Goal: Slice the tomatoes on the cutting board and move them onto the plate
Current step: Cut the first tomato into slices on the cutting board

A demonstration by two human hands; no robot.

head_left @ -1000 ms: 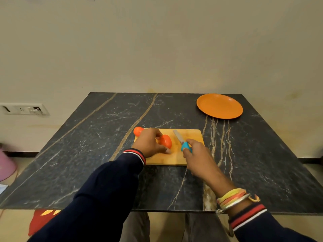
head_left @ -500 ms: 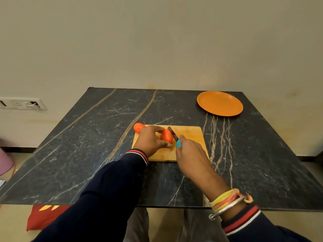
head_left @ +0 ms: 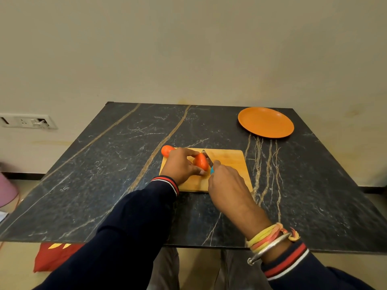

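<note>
A wooden cutting board [head_left: 230,162] lies on the dark marble table. My left hand [head_left: 181,165] grips a red-orange tomato [head_left: 201,162] on the board, fingers wrapped over its far and near sides. My right hand [head_left: 227,186] holds a knife [head_left: 207,160] by its blue handle. The blade rests against the tomato's right side. A second tomato [head_left: 167,150] sits at the board's far left corner, partly hidden by my left hand. An orange plate [head_left: 266,125] stands empty at the far right of the table.
The table [head_left: 104,174] meets a beige wall at its far edge. A socket panel [head_left: 27,121] is on the wall at left. On the floor I see a red cushion [head_left: 52,257] under the near edge and a pink object [head_left: 6,190] at the far left.
My right hand has moved left with the knife, bringing the blade from the open board up against the tomato. My left hand keeps its hold on the tomato.
</note>
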